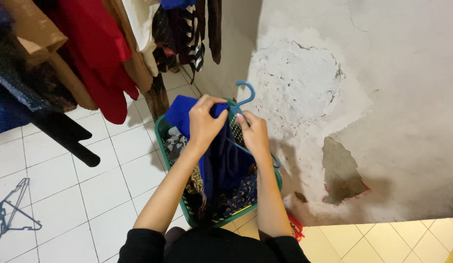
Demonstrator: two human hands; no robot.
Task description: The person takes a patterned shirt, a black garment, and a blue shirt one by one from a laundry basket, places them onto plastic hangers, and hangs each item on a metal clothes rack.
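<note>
Blue garment going onto blue hanger; left hand clamped on cloth, right hand gripping hanger over green basket. Next likely: seating shoulder on hanger arm.

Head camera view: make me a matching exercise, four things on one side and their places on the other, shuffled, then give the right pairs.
Things:
1. blue hanger
2. green basket
3. wire hangers
4. red garment

Places:
A. lying on the white floor tiles at the left
B. hanging from the rack at the upper left
C. at the hands, with the blue garment
D. on the floor by the peeling wall, full of clothes

Pairs: 1-C, 2-D, 3-A, 4-B. The left hand grips the blue garment; the right hand is at the hanger.
</note>
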